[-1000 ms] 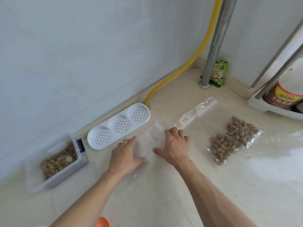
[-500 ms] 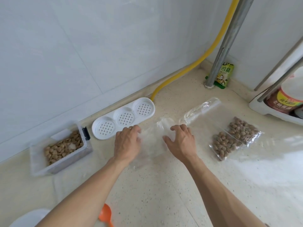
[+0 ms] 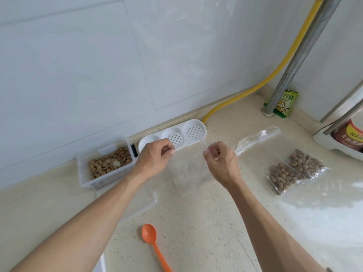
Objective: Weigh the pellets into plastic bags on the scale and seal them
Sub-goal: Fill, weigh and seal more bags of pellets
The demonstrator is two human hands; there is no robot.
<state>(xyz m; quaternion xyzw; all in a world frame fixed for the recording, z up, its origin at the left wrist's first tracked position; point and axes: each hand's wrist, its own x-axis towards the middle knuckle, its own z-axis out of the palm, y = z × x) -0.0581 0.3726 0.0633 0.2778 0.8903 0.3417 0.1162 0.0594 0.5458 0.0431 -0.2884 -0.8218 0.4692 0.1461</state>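
My fingers pinch the empty bag's [image 3: 188, 169] top edge, left hand [image 3: 155, 160] and right hand [image 3: 220, 161] apart, above the surface [image 3: 196, 222]. I should part the mouth evenly, keeping it wide and upright beside the pellets [image 3: 109, 163].

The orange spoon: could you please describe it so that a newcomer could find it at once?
Start from the speckled counter below the tiled wall. Between the person's two forearms, at the near edge, lies the spoon, bowl towards the wall and handle running out of view. It is the only bright orange thing there.
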